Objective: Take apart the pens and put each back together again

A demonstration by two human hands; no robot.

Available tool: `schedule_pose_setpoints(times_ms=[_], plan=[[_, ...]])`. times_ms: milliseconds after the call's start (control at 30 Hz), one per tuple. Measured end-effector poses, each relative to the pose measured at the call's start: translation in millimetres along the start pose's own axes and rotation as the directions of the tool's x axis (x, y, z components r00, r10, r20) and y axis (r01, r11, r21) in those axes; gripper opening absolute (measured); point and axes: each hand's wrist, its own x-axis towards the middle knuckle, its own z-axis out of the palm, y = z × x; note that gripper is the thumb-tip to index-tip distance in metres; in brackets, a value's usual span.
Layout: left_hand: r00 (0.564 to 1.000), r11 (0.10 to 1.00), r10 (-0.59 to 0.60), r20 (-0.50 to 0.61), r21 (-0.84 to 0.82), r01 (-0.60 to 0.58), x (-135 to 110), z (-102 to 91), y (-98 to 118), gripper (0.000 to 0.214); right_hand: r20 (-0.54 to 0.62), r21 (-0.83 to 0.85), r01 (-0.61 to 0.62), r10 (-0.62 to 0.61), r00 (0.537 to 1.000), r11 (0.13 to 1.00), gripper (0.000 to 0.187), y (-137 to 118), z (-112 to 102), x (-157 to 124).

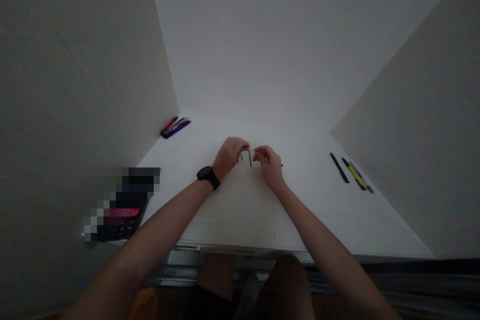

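Note:
Both hands meet over the middle of a white table (240, 205). My left hand (229, 155), with a black watch (208, 176) on its wrist, pinches the top of a thin dark stick-like part (250, 157) that stands upright. My right hand (269, 162) is curled just to the right of that part, its fingertips pinched on something small with a bit of yellow showing. A short dark tip (280, 165) pokes out from behind the right hand. What exactly the small pieces are is too small to tell.
Several pens, red, blue and black (175, 127), lie at the back left corner. Dark and yellow pens (351, 172) lie at the right by the wall. A blurred dark device (122, 205) sits on the table's left edge. White walls close in on three sides.

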Motion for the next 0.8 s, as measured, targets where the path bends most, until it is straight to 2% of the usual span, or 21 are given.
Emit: schedule_pose_setpoints(times_ms=[233, 600, 800], plan=[[1.0, 1.0, 0.017, 0.015, 0.003, -0.017, -0.2, -0.5, 0.3, 0.033, 0.052, 0.096, -0.006, 0.0, 0.999, 0.995, 0.009, -1.9, 2.0, 0.1], [1.0, 1.0, -0.011, 0.022, 0.009, 0.011, 0.8, -3.3, 2.4, 0.035, 0.054, 0.093, 0.005, -0.01, 0.999, 0.996, 0.011, -3.6, 1.3, 0.1], [0.998, 1.0, -0.012, 0.068, -0.001, 0.012, 0.8, -2.6, 2.8, 0.037, 0.077, 0.077, 0.02, -0.026, 0.997, 0.997, 0.013, -4.7, 1.7, 0.0]])
